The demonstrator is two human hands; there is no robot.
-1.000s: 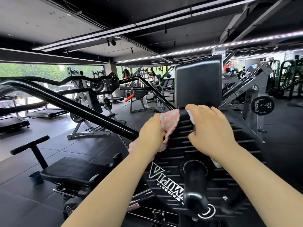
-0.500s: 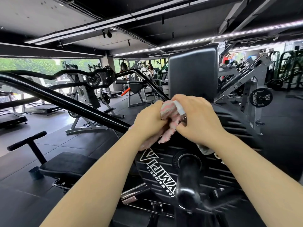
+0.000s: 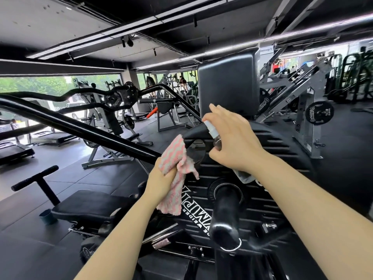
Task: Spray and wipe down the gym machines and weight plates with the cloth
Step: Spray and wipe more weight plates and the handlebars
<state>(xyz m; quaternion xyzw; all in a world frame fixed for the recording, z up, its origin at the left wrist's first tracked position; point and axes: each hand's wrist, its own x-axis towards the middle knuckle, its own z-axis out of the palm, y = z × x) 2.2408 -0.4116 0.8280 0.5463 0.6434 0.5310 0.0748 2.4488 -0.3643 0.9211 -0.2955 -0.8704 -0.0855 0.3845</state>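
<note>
Two hands are at work over the large black weight plate (image 3: 268,190) loaded on the machine's peg. The left hand (image 3: 161,178), at about eight o'clock from the right, grips a bunched pink-and-white cloth (image 3: 177,168), its loose end hanging against the plate face. The right hand (image 3: 236,142) curls round a small clear spray bottle (image 3: 212,132), forefinger raised above the nozzle, which points to nine o'clock. Judgement: the cloth is soft and light, best held wadded; the bottle is light, possibly slippery when wet; the plate is heavy and rigid.
</note>
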